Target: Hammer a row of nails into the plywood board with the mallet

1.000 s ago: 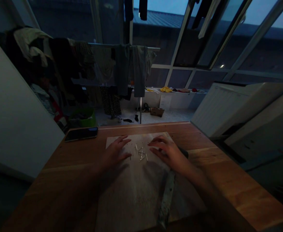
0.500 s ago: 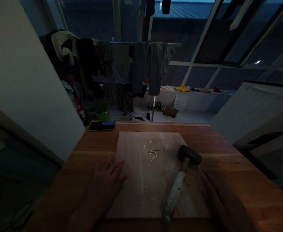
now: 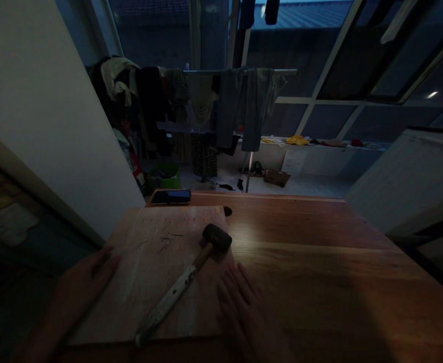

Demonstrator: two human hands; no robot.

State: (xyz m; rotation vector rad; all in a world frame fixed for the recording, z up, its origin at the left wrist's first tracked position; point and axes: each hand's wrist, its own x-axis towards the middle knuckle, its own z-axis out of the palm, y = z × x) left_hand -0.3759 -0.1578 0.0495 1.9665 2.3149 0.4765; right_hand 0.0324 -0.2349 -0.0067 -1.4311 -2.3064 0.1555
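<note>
A square wooden board (image 3: 142,297) lies on the left part of the wooden table (image 3: 320,262). Several small nails (image 3: 166,239) are scattered near its far edge. A black-headed mallet (image 3: 185,282) with a pale worn handle rests diagonally across the board. My left hand (image 3: 89,275) lies flat on the board's left edge, fingers stretched out. My right hand (image 3: 244,307) lies flat at the board's right edge, fingers spread, close to the mallet handle. Neither hand holds anything.
A dark phone (image 3: 171,197) lies at the table's far left edge, with a round hole (image 3: 227,211) in the tabletop beside it. A white panel (image 3: 36,126) leans at the left. Behind stand a clothes rack (image 3: 229,101) and a green basket (image 3: 164,176).
Both hands drew back from the nails to the board's side edges. The board with mallet and nails has shifted to the left on the table, and the view has turned right.
</note>
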